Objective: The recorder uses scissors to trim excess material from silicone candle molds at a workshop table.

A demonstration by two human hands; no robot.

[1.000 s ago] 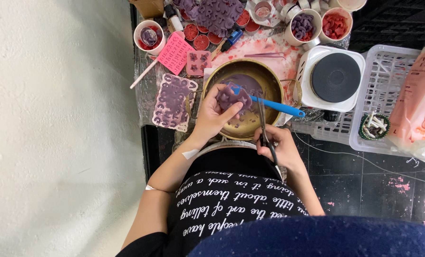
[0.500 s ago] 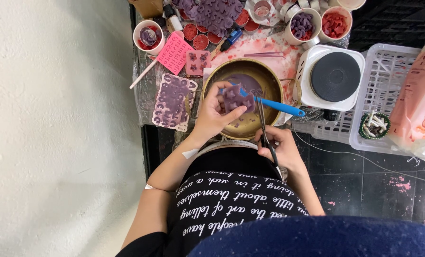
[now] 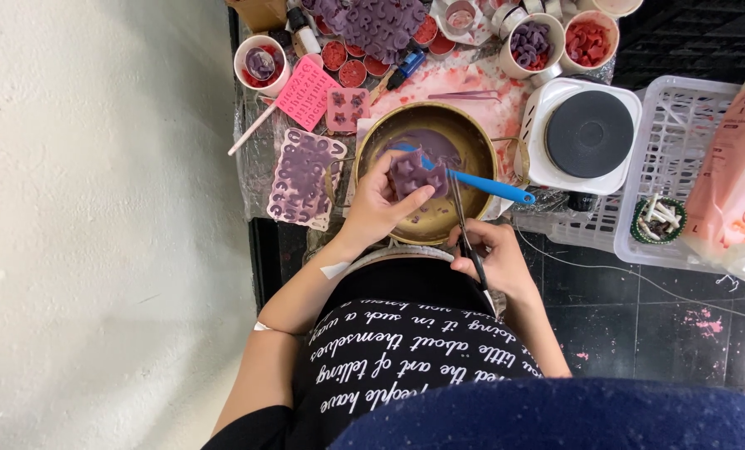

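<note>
Holding a small purple mould (image 3: 412,173) pinched in our left hand (image 3: 378,207), we keep it over the brass pot (image 3: 482,158), just above the blue spatula (image 3: 485,183) resting across the rim. Our right hand (image 3: 497,260) is closed around slim metal tweezers (image 3: 464,229), whose tip reaches the mould's edge

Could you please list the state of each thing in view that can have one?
Left hand: gripping the purple mould piece over the brass pot.
Right hand: holding the metal tool, tip at the piece.
Blue spatula: resting across the pot.
Hotplate: bare, nothing on it.
Pink mould: flat, cavities filled purple.
</note>
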